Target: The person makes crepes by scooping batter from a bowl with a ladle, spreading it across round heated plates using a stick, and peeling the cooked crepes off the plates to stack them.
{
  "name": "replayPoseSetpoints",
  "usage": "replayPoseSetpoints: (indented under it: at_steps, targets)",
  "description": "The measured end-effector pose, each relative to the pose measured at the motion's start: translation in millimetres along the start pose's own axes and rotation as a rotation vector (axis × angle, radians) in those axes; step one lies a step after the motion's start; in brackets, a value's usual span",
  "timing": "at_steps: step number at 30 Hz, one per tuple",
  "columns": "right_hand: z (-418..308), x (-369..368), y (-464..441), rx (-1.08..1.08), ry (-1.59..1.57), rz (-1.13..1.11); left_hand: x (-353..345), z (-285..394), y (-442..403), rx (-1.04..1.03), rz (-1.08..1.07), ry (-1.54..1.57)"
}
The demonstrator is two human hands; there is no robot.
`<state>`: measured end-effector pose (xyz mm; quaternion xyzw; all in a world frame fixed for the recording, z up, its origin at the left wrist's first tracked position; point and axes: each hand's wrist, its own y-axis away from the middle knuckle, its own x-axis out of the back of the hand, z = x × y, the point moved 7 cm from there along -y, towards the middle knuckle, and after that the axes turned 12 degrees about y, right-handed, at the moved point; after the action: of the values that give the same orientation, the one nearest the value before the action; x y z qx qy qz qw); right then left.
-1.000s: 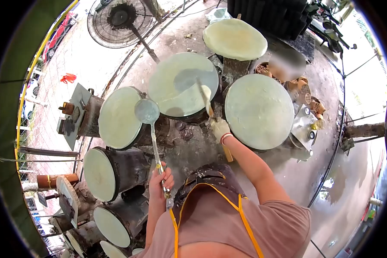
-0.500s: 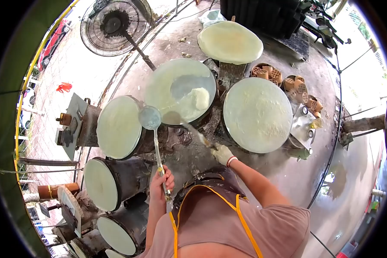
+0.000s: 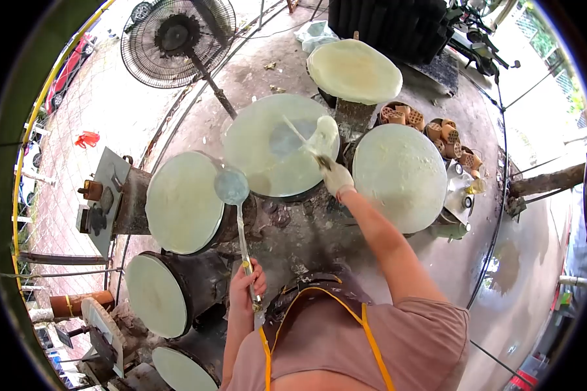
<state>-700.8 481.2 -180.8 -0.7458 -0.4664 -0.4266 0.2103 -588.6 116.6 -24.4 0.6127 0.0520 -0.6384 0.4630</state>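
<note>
My left hand [image 3: 248, 285] is wrapped round the long handle of a ladle [image 3: 231, 186]. The ladle's bowl hangs between the left griddle [image 3: 181, 202] and the middle griddle [image 3: 241, 137]. On my right hand [image 3: 336, 177] is a pale work glove, closed round the handle of a thin-bladed spatula [image 3: 295, 131], its blade seen nearly edge-on over the middle griddle. Beside the blade, at that griddle's right edge, lies a pale lump of dough or batter [image 3: 324, 132]. A greyer patch shows in the middle of the pale layer there.
More coated round griddles stand about me: one right [image 3: 401, 179], one far [image 3: 353, 72], others lower left [image 3: 155, 294]. A standing fan [image 3: 177, 36] is at upper left. Perforated briquettes [image 3: 447, 133] and jars [image 3: 466, 202] sit at the right.
My right hand has moved forward over the middle griddle's edge with the spatula. The pale lump is now farther right, at the rim. My left hand still holds the ladle in nearly the same place.
</note>
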Motion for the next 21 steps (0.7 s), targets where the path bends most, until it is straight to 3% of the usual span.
replayPoseSetpoints:
  at_steps: [1, 2, 3, 6, 7, 8, 10, 11, 12, 13, 16, 18, 20, 21]
  targets:
    - [-7.5, 9.8, 23.7, -0.043, -0.211, 0.064, 8.8, 2.3, -1.4, 0.012, -0.037, -0.012]
    - [-17.7, 33.6, 47.4, -0.264, -0.599, 0.129, 10.2, 5.7, -2.2, 0.012, -0.032, -0.018]
    - [5.6, 16.4, 47.3, -0.4, -0.683, 0.224, 11.3, 7.4, -2.6, 0.016, -0.025, -0.023]
    - [-17.3, 2.9, 42.4, -0.296, -0.44, -0.023, 11.7, 10.4, -6.3, 0.037, 0.002, -0.02]
    - [-31.6, 11.1, 32.9, -0.062, -0.213, -0.07, 11.6, 10.7, -7.4, 0.046, 0.015, -0.015]
    - [-22.4, 11.7, 33.9, -0.204, -0.362, -0.129, 9.4, 10.8, -8.9, 0.048, 0.009, -0.023]
    - [-12.9, 42.1, 44.8, -0.247, -0.4, 0.232, 5.2, 10.8, -12.3, 0.053, -0.006, -0.04]
    - [-5.0, 49.8, 66.3, -0.475, -0.223, 0.131, 6.7, 9.9, -14.2, 0.069, -0.034, -0.028]
    - [8.1, 29.1, 82.9, -0.425, -0.07, 0.104, 6.3, 8.8, -14.0, 0.077, -0.033, -0.031]
    - [21.7, -2.3, 92.0, -0.21, 0.118, 0.071, 4.9, 7.6, -14.7, 0.083, -0.033, -0.037]
    - [-4.8, -6.4, 159.6, -0.334, -0.468, -0.168, 4.7, 7.7, -16.4, 0.097, -0.029, -0.051]
    - [-2.5, 1.4, 155.5, -0.451, -0.51, 0.038, 5.2, 8.1, -17.8, 0.091, -0.017, -0.063]
    - [13.2, -28.4, 124.9, -0.676, -0.845, 0.199, 5.3, 7.4, -19.1, 0.106, -0.018, -0.056]
    - [-17.5, -4.1, 107.6, -0.522, -0.584, 0.181, 5.3, 6.6, -19.0, 0.115, -0.017, -0.054]
